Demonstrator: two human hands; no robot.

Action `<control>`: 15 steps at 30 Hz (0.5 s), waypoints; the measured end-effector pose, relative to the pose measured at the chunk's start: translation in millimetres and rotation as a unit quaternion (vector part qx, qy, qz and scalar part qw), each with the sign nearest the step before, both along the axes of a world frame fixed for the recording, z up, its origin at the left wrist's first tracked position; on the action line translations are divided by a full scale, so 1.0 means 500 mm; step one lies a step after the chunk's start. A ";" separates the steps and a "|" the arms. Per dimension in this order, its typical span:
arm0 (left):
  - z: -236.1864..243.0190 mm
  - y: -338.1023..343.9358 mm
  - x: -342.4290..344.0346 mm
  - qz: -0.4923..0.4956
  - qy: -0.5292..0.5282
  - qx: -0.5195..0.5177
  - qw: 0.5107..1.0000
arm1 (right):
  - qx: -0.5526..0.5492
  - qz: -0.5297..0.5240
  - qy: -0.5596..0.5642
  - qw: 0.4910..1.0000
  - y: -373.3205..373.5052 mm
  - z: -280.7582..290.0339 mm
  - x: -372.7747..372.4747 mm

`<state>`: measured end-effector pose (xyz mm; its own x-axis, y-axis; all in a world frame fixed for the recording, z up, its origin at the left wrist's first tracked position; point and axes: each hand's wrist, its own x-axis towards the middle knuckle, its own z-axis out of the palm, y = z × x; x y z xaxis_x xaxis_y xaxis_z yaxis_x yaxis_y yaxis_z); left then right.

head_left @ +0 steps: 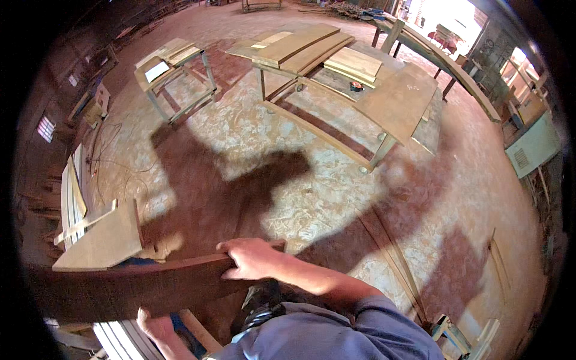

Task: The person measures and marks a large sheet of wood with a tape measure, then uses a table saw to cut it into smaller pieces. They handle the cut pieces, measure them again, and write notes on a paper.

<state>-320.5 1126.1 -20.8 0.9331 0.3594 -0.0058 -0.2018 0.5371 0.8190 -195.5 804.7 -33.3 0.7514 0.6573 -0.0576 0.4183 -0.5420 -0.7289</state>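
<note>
Head view showed a wide workshop floor (288,174) strewn with pale sawdust, and across the lower left of it a long dark brown wooden board (120,291) stood on edge, its long axis running left to right from the picture's left rim to just under the person's chest. Behind it, well apart, stood a metal-framed bench (384,102) carrying pale planks, with a smaller bench (174,66) to its left. A pale flat wooden panel (105,243) rested just beyond the board's top edge at the left. The right hand (252,258) sat on the board's upper edge near its right end, fingers (237,247) curled over the far side and clasping it. The left hand (155,327) lay lower, against the board's bottom edge, seemingly supporting it from beneath; whether its fingers were closed could not be told. So the board stretched away leftward from both hands, the right being the higher hold.
</note>
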 end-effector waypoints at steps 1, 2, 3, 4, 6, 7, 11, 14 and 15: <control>0.006 -0.030 0.074 -0.029 -0.011 0.030 0.999 | 0.001 -0.022 0.021 1.000 -0.025 -0.015 0.034; 0.020 -0.053 0.144 -0.041 0.001 0.072 0.997 | -0.008 -0.038 0.036 0.999 -0.051 -0.031 0.063; 0.019 -0.090 0.241 -0.063 -0.039 0.055 0.996 | -0.035 -0.061 0.095 0.993 -0.072 -0.046 0.102; 0.034 -0.113 0.332 -0.135 -0.096 0.064 0.984 | 0.049 -0.102 0.100 0.989 -0.087 -0.059 0.131; 0.059 -0.172 0.476 -0.116 -0.013 0.043 0.992 | 0.186 -0.169 0.163 0.954 -0.118 -0.074 0.196; 0.071 -0.202 0.549 -0.165 -0.017 0.001 0.986 | 0.218 -0.201 0.190 0.936 -0.123 -0.075 0.230; 0.056 -0.342 0.728 -0.276 -0.080 0.221 0.932 | 0.380 -0.342 0.175 0.842 -0.152 -0.059 0.380; -0.020 -0.410 0.767 -0.458 -0.008 0.210 0.864 | 0.472 -0.393 0.108 0.782 -0.192 -0.042 0.504; -0.046 -0.424 0.777 -0.494 0.016 0.204 0.845 | 0.374 -0.455 0.077 0.804 -0.214 -0.037 0.538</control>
